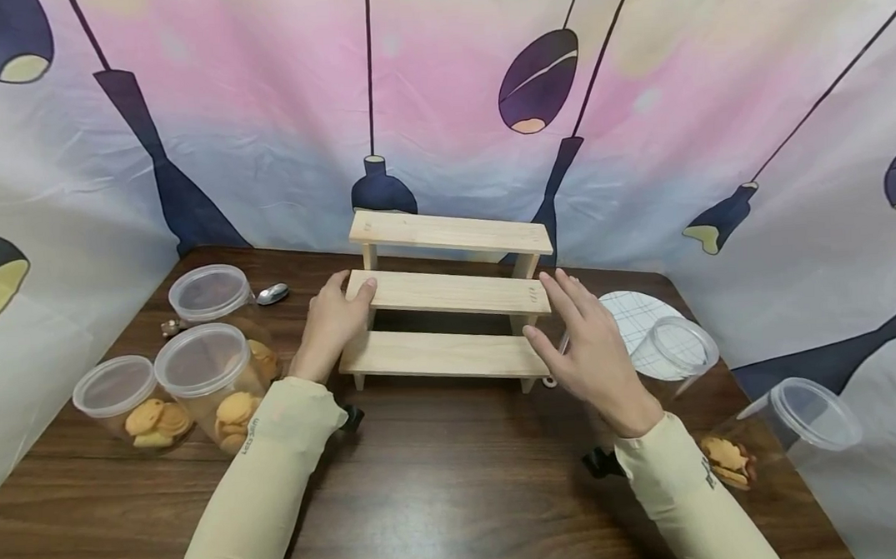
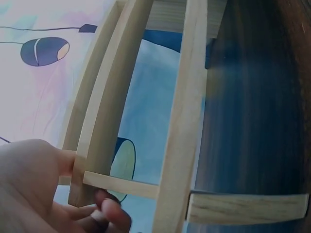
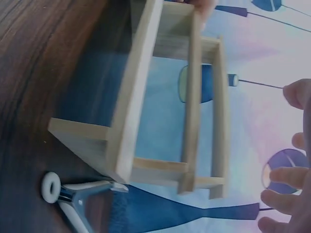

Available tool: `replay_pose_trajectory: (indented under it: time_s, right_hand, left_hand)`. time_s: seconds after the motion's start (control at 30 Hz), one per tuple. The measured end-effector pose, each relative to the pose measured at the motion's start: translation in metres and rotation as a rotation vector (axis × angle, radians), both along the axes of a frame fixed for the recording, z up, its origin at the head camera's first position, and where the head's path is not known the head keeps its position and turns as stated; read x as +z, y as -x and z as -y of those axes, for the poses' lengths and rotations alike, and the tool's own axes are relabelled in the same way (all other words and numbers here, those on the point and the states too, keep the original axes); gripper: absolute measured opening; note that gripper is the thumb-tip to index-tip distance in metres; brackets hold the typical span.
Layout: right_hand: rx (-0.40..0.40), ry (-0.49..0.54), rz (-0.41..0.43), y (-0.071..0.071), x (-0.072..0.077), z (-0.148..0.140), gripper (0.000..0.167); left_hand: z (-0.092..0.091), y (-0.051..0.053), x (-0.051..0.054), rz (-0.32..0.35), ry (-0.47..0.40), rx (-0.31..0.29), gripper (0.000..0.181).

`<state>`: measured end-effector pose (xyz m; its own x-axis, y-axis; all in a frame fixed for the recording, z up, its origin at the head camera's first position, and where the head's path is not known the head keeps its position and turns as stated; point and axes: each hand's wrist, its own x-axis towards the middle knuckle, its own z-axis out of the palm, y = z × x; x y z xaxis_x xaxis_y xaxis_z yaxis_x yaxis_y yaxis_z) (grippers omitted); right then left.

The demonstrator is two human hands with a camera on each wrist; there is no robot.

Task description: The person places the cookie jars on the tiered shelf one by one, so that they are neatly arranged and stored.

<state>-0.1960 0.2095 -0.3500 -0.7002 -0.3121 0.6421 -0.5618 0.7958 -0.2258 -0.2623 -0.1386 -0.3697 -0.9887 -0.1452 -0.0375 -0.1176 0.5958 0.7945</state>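
Note:
A three-step shelf rack of pale wood (image 1: 448, 289) stands on the dark wooden table, near the cloth backdrop. At the left end of its middle board, my left hand (image 1: 335, 322) grips the edge, thumb on top; in the left wrist view, that hand's fingers (image 2: 114, 213) curl beneath the board. My right hand (image 1: 590, 352) hovers by the rack's right end, its fingers spread and holding nothing. A gap shows between that hand and the rack (image 3: 194, 97) in the right wrist view.
Lidded clear jars of cookies (image 1: 204, 365) stand at left, near a metal spoon (image 1: 273, 294). On the right are a round white grid-patterned piece (image 1: 633, 313), a clear jar (image 1: 679, 344) and another jar with cookies (image 1: 814, 414). A grey-and-white ring-ended object (image 3: 73, 194) lies beside the rack.

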Motion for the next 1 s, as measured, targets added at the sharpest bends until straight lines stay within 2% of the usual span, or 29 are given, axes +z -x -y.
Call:
replay_pose_trajectory:
  time_s: [0.13, 0.33, 0.57, 0.67, 0.8, 0.9, 1.0]
  right_hand:
    - [0.001, 0.005, 0.001, -0.008, 0.01, -0.006, 0.071]
    - [-0.043, 0.01, 0.007, -0.019, 0.027, -0.02, 0.071]
    - [-0.202, 0.044, 0.035, -0.035, 0.047, -0.051, 0.072]
    - [-0.265, 0.059, 0.04, -0.043, 0.05, -0.064, 0.072]
    - [-0.351, 0.055, 0.114, -0.054, 0.049, -0.079, 0.069]
    - [-0.412, 0.047, 0.205, -0.059, 0.048, -0.088, 0.069]
    - [-0.441, 0.053, 0.24, -0.063, 0.047, -0.093, 0.071]
  left_hand:
    - [0.0, 0.0, -0.002, -0.024, -0.048, 0.02, 0.075]
    - [0.002, 0.001, -0.005, -0.032, -0.094, 0.035, 0.072]
    - [0.004, 0.001, -0.004, -0.023, -0.115, 0.032, 0.072]
    - [0.006, 0.001, -0.003, -0.023, -0.115, 0.034, 0.07]
    - [0.005, 0.001, -0.003, -0.028, -0.11, 0.025, 0.069]
    - [0.004, 0.002, -0.004, -0.026, -0.119, 0.018, 0.07]
    - [0.003, 0.002, -0.005, -0.022, -0.124, 0.022, 0.07]
